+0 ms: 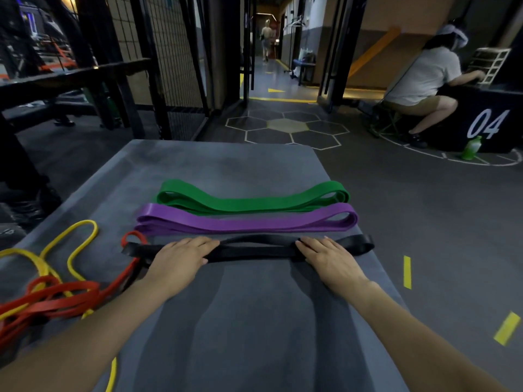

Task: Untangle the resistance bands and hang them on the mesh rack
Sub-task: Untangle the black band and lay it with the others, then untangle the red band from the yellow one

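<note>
both hands lie flat, palms down, on the black band (254, 248), which is folded into a long strip across the grey mat (254, 321). the left hand (181, 257) presses the strip with straight fingers, its fingertips over the band's left part; the band's folded left end sticks out just past that hand's outer side. the right hand (325, 257) presses in the same way, fingers straight and together, and the band's right end loops out beyond it. neither hand curls round anything. between the two hands the band's upper layer bows up a little.

just beyond the fingertips lies the purple band (246, 222), folded flat and parallel, and beyond that the green band (252, 198), likewise folded. off to the outer side of the left forearm, a red band (56, 299) and a yellow band (70, 250) lie tangled together, the red one reaching up to touch the black band's left end. a mesh rack (175, 58) stands well beyond the mat, ahead of the left hand.
</note>
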The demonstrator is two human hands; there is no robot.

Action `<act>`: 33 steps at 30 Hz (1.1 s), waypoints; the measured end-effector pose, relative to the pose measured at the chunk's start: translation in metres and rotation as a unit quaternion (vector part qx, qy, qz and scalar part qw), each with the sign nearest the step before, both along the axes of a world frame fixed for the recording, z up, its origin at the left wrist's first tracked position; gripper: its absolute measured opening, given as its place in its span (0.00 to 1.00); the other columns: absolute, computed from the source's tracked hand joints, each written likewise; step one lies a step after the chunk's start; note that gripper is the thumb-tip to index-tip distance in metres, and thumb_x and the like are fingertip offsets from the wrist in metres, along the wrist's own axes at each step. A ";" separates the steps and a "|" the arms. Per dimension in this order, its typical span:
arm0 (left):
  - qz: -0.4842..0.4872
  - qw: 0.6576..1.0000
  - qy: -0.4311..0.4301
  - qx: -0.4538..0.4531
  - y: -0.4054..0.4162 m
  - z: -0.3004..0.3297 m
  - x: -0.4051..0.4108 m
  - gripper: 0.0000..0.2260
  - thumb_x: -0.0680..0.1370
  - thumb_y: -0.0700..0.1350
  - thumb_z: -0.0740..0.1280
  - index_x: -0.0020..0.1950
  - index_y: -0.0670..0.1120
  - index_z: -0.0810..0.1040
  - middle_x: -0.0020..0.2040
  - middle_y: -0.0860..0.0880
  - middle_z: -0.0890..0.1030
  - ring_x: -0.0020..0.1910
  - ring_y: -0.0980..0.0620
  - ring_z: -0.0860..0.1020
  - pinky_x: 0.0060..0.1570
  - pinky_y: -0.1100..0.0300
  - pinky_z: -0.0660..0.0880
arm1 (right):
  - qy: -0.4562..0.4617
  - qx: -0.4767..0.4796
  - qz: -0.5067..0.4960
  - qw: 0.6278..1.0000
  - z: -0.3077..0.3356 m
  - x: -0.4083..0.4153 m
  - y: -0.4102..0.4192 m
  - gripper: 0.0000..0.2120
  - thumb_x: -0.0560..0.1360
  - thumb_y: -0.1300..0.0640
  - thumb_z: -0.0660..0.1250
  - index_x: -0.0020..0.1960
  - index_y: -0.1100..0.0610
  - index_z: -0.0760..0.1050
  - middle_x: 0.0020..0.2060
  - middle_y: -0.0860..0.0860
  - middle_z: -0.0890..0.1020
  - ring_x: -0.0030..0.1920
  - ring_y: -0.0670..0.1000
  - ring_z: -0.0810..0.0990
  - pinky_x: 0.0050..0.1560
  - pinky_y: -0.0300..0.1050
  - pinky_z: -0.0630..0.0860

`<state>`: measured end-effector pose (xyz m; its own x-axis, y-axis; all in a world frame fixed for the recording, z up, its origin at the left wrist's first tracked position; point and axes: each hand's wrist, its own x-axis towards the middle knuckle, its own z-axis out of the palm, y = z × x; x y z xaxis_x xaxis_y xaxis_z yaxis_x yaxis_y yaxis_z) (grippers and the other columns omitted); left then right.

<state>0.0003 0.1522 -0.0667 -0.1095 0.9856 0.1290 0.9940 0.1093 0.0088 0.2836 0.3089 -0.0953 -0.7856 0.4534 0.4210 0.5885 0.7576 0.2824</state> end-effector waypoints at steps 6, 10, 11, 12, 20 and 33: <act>0.004 1.000 -0.015 0.022 0.001 0.004 0.006 0.25 0.79 0.48 0.61 0.74 0.55 0.58 0.71 0.55 0.65 0.69 0.54 0.66 0.68 0.59 0.59 | 0.051 -0.028 0.008 0.998 0.010 -0.016 -0.011 0.28 0.54 0.53 0.82 0.53 0.55 0.81 0.46 0.49 0.83 0.43 0.52 0.83 0.43 0.42 0.79; -0.014 0.999 -0.024 0.034 -0.007 0.007 0.010 0.26 0.77 0.49 0.64 0.74 0.55 0.59 0.71 0.57 0.64 0.69 0.54 0.65 0.68 0.59 0.58 | 0.064 -0.060 0.015 0.996 0.010 -0.024 -0.019 0.28 0.52 0.55 0.82 0.51 0.54 0.81 0.44 0.48 0.81 0.43 0.52 0.82 0.39 0.43 0.79; -0.016 0.999 -0.025 0.039 -0.008 0.008 0.010 0.26 0.77 0.48 0.64 0.73 0.55 0.60 0.71 0.57 0.65 0.69 0.55 0.66 0.68 0.60 0.59 | 0.068 -0.067 0.017 0.995 0.009 -0.025 -0.021 0.27 0.52 0.56 0.82 0.50 0.55 0.81 0.44 0.49 0.81 0.43 0.52 0.81 0.39 0.43 0.79; -0.018 0.999 -0.024 0.042 -0.008 0.007 0.009 0.25 0.77 0.47 0.65 0.72 0.54 0.61 0.70 0.57 0.66 0.68 0.55 0.67 0.67 0.60 0.60 | 0.073 -0.073 0.019 0.994 0.009 -0.025 -0.022 0.25 0.52 0.58 0.82 0.48 0.55 0.81 0.43 0.49 0.80 0.42 0.53 0.81 0.38 0.43 0.79; 0.020 0.993 -0.092 0.076 0.004 -0.005 0.007 0.16 0.75 0.36 0.65 0.62 0.46 0.76 0.59 0.51 0.77 0.57 0.49 0.75 0.53 0.54 0.73 | 0.080 -0.045 -0.007 0.996 0.012 -0.035 -0.021 0.16 0.53 0.67 0.76 0.38 0.57 0.78 0.32 0.50 0.76 0.33 0.53 0.76 0.28 0.42 0.71; -0.006 0.989 -0.122 0.077 -0.033 0.022 -0.007 0.22 0.73 0.44 0.70 0.67 0.47 0.72 0.66 0.49 0.73 0.65 0.48 0.71 0.69 0.53 0.63 | 0.151 -0.228 -0.067 0.960 0.034 -0.061 -0.068 0.16 0.71 0.68 0.67 0.58 0.61 0.77 0.49 0.56 0.77 0.51 0.59 0.74 0.47 0.53 0.75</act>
